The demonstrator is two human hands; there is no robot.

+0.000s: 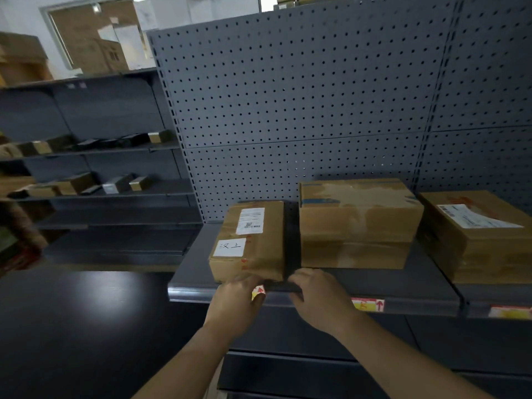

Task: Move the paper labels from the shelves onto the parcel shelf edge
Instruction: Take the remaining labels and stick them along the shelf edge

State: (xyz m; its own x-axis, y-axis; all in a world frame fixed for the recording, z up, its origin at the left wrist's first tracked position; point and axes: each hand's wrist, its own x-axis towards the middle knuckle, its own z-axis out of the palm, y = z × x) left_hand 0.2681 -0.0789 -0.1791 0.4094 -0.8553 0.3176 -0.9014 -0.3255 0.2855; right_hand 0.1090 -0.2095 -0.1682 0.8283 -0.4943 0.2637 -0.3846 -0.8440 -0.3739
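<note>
On the front edge of the parcel shelf [403,283], below the parcels [357,226], the hands are held close together: a paper label [258,292] is pinched by the left hand [234,303]; whether anything is gripped by the right hand [319,298] cannot be told. The label is judged light, limp, easily creased, best pinched at its corners.

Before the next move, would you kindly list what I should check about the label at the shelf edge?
1. Grip: left hand pinches the held label: ok.
2. Placement: held label sits at the shelf edge below the left parcel: ok.
3. Seating: held label fully set into the edge: cannot tell, fingers cover it.
4. Support: right hand free to help: cannot tell; it curls over the shelf edge.
5. Neighbours: middle label and right label on the edge: ok.
</note>
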